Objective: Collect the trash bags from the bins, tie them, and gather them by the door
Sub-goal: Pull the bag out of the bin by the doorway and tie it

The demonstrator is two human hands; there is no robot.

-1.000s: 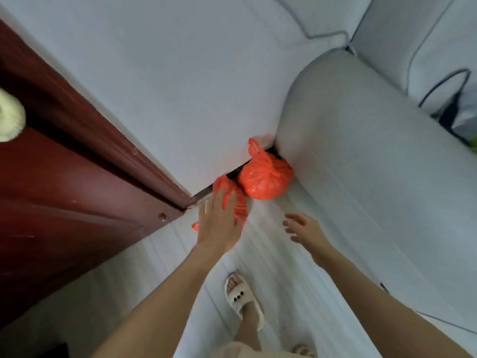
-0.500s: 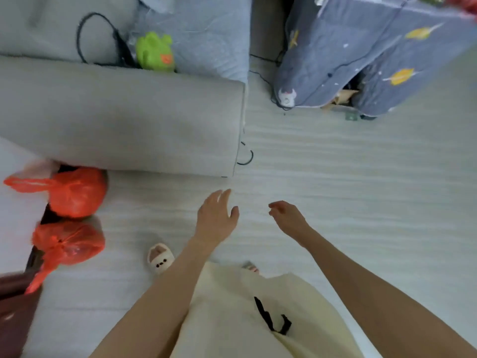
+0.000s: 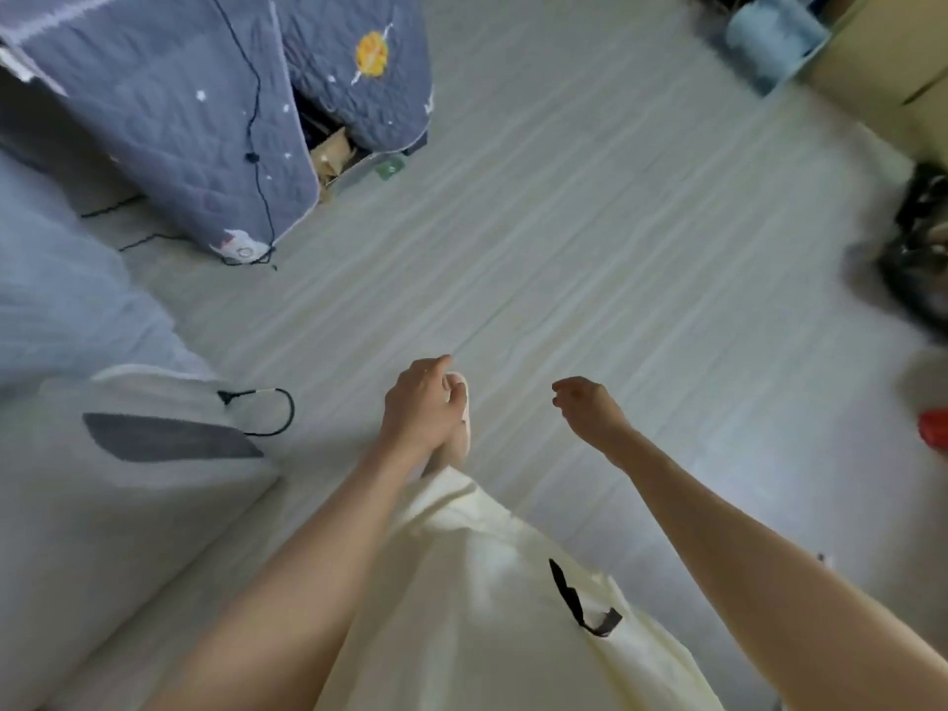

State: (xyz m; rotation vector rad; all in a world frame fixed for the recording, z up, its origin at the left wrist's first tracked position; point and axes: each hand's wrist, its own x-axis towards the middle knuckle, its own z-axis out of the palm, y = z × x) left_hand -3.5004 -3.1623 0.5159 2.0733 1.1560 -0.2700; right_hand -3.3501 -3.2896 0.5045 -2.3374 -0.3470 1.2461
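Note:
My left hand [image 3: 418,405] hangs in front of me over the pale floor, fingers loosely curled, holding nothing. My right hand [image 3: 590,410] hangs beside it, also loosely curled and empty. At the far right edge a small patch of a red object [image 3: 934,427] shows on the floor, too cropped to identify. A dark bin-like shape with black plastic [image 3: 918,259] sits blurred at the right edge. The two tied orange bags are out of view.
A grey sofa arm [image 3: 128,484] with a black cable loop stands at the left. A blue quilted cover with planet prints [image 3: 169,110] drapes over furniture at upper left. A light blue object [image 3: 769,33] and a beige cabinet [image 3: 882,59] sit upper right.
The view has swung right, away from the door and the two orange bags, which have left the frame. Both hands stay empty in front of me.

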